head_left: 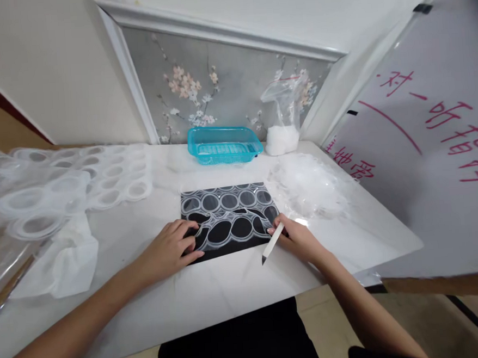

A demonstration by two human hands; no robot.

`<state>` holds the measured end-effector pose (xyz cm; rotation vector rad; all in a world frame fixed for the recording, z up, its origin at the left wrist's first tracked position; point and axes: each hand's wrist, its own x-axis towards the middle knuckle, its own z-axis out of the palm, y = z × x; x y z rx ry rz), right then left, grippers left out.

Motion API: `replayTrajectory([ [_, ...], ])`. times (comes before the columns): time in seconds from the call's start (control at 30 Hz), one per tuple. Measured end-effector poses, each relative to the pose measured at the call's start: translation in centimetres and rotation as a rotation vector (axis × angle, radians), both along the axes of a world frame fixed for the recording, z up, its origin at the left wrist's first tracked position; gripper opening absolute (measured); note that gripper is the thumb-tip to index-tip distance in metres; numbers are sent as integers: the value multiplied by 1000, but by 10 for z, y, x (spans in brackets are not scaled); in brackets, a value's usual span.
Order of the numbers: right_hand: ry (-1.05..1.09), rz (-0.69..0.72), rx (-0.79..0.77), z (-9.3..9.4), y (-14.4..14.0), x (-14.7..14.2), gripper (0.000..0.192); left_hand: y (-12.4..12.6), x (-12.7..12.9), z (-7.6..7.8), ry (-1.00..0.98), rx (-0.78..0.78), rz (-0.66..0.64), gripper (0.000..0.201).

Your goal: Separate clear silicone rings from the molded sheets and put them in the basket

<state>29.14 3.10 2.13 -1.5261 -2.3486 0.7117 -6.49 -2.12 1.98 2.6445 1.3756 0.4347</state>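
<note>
Showing red handwritten Chinese chars on white board (425,149) at right — top row reading 对一, then 听指挥 below, w/ a slanted red stroke beside. More red chars at board's lower-left edge — partly cut off, not legible.

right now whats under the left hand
The left hand rests on the black sheet of white-edged ovals, on the white table. The part under the palm is hidden.

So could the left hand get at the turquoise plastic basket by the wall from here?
Probably yes: the left hand rests on the black patterned sheet, and only bare white tabletop lies before the turquoise plastic basket.
</note>
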Motion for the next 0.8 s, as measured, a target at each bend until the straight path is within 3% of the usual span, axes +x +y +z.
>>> replayTrajectory([
  [0.13, 8, -46, -24, 4, 3, 1, 28, -15, 0, 16, -79, -105, -164, 41],
  [0.3, 83, -170, -30, 9, 2, 18, 32, -30, -2, 30, -120, -269, -274, 40],
  [0.53, 160, -178, 63, 10, -16, 8, 33, -37, -3, 36, -109, -350, -357, 37],
  [0.8, 138, -216, 236, 13, -15, 2, 33, -42, -1, 35, -163, -342, -412, 39],
])
